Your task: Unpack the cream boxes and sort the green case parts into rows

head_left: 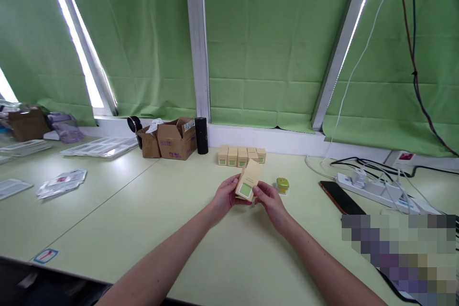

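Observation:
Both hands hold a small tan carton point(248, 180) with a green square on its face, tilted above the pale green table point(150, 220). My left hand point(225, 196) grips its left side, fingers curled. My right hand point(269, 200) pinches its lower right edge. Just right of the carton a small green jar point(282, 184) stands on the table. Behind it a row of several matching tan cartons point(241, 156) stands near the window sill.
Open brown cardboard boxes point(172, 139) and a black cylinder point(201, 136) stand at the back left. Plastic packets point(60, 183) lie far left. A dark phone point(340, 197), a white power strip point(376, 191) and cables lie to the right.

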Available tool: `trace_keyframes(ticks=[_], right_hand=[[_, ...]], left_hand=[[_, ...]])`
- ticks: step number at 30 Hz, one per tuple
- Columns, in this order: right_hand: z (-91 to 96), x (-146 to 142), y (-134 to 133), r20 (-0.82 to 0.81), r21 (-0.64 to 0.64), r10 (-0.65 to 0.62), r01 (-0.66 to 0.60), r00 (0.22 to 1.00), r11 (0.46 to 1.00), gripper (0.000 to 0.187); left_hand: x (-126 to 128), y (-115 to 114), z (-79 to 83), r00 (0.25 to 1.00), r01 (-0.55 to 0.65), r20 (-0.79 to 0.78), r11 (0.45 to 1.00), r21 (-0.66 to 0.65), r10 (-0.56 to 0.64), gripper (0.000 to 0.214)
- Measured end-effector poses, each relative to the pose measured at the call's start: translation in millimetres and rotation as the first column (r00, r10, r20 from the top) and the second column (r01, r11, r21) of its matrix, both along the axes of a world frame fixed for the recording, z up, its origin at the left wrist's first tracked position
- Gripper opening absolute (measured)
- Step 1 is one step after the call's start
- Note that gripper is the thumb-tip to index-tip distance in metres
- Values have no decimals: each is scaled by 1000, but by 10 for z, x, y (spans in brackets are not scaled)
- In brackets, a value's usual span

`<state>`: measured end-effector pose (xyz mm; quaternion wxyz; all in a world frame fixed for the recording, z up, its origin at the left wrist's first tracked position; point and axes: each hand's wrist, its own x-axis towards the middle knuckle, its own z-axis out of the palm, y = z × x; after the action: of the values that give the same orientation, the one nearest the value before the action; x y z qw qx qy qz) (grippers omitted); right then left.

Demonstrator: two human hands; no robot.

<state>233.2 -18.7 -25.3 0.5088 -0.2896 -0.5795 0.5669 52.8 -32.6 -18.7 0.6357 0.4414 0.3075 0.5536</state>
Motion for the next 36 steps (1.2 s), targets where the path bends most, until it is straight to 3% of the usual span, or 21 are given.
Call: trace_keyframes(ticks=[6, 15, 20, 36], right_hand=[[-46, 28, 67, -80, -80, -77, 70, 994, 994, 47], [-86, 42, 132, -159, -178, -146, 117, 977, 977, 51], [-50, 13, 83, -173, -190, -138, 104, 975, 976, 53], [-113, -9, 105, -154, -135, -91, 70, 984, 988, 59]], left_hand=[[-4, 9, -8, 982, -102, -147, 987, 124, 120, 56], [39, -51, -60, 938, 28, -334, 941, 338, 92, 63], [57, -26, -123, 930, 23, -349, 928, 372, 116, 60], [57, -33, -71, 922, -25, -351, 931, 365, 163, 53]])
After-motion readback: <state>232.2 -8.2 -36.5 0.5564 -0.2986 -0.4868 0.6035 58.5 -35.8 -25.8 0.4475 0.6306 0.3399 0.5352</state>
